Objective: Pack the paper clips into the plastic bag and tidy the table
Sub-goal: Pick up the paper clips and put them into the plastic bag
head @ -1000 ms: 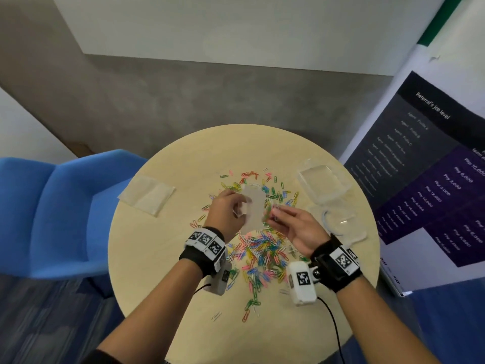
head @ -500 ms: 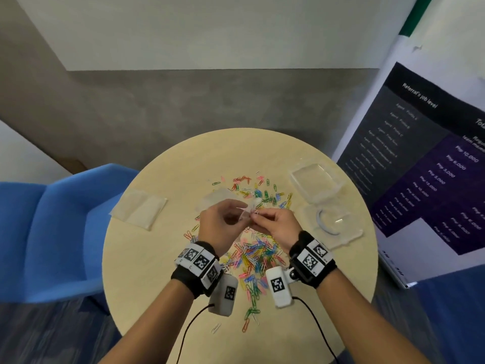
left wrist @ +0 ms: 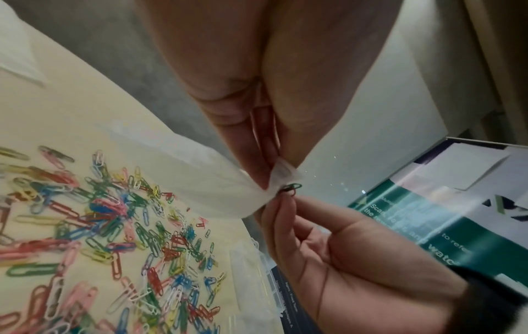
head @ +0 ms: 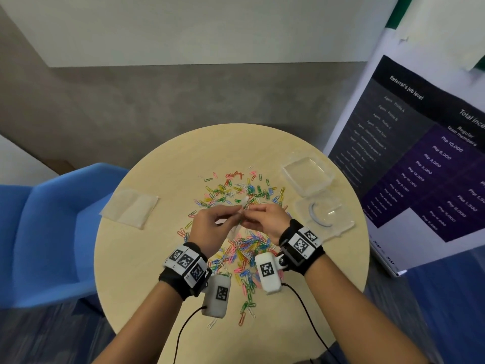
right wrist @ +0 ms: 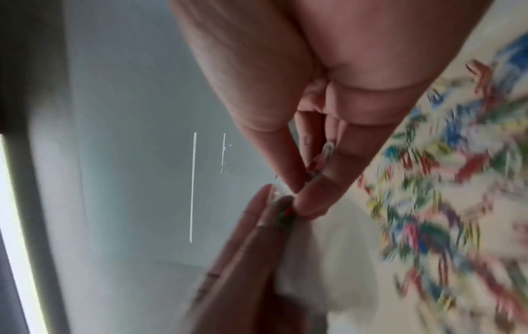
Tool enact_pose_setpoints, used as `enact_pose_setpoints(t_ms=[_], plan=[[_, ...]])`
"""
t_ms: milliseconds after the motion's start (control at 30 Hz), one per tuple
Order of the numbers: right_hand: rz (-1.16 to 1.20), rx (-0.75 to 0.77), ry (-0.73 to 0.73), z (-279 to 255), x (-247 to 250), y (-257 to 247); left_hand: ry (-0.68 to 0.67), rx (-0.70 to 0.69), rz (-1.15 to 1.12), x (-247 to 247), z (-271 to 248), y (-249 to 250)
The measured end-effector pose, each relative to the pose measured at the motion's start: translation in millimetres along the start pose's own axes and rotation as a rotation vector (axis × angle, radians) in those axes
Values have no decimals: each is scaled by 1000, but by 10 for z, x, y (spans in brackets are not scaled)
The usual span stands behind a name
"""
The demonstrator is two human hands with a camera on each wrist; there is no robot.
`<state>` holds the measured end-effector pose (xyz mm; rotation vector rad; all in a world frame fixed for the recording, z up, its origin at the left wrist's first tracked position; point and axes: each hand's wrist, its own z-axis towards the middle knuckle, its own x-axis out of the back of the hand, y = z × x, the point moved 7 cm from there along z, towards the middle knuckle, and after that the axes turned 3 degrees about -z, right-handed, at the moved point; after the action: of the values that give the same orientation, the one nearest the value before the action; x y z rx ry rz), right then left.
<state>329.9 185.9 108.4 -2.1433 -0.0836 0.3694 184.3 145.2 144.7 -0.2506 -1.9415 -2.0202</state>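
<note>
The round counter (head: 147,258) carries a broad scatter of coloured paper clips (head: 244,248) across its middle, running from the far centre down toward the near edge, where a few stray clips lie close to the rim. Bare wood lies open on the left half around a flat stack of clear bags (head: 130,207), which sits near the left rim. On the right, an open clear plastic box (head: 308,173) and its lid (head: 325,215) lie close to the right rim, the lid just nearer than the box. A blue chair (head: 49,232) stands beyond the left rim, and a printed banner (head: 420,158) stands beyond the right.

Both hands are raised above the middle of the clip pile, fingertips meeting. The left hand (head: 210,227) pinches the top edge of a small clear plastic bag (left wrist: 200,171) between thumb and fingertips; the bag hangs below that grip, over the clips. The right hand (head: 265,222) pinches a few dark green and red paper clips (left wrist: 290,188) at its fingertips, held right against the bag's pinched edge, touching it. In the right wrist view the clips at the fingertips are blurred, and whether they are inside the bag's mouth cannot be told.
</note>
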Motion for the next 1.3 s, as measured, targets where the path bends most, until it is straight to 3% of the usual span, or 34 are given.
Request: enact_pose_setpoints(t_ms=[100, 167, 333, 433, 600, 733, 933, 1033, 1100, 1167, 1200, 1300], plan=[[190, -41, -37, -18, -66, 36, 12, 4, 10, 76, 25, -65], [160, -17, -41, -7, -95, 24, -2, 15, 1, 86, 25, -87], [-262, 66, 2, 25, -83, -4, -18, 15, 7, 34, 22, -81], [-446, -6, 14, 52, -24, 59, -48, -3, 33, -20, -13, -63], [138, -251, -43, -18, -26, 233, -50, 12, 84, -62, -70, -146], [228, -291, -37, -19, -24, 281, -20, 42, 138, -55, -68, -222], [-244, -148, 7, 7, -170, 144, 41, 48, 242, -48, -10, -294], [-385, 43, -14, -18, -213, -37, 62, 70, 295, 2, 65, -313], [-550, 204, 43, -78, -73, -197, 97, 102, 302, 103, 101, -324], [-765, 265, 141, -69, 216, -201, 155, 123, 280, 242, 126, -330], [-952, 243, 166, -37, 378, -124, 183, 126, 268, 312, 130, -332], [-1455, -92, 101, 37, 855, 488, 222, 126, 248, 454, 135, -314]])
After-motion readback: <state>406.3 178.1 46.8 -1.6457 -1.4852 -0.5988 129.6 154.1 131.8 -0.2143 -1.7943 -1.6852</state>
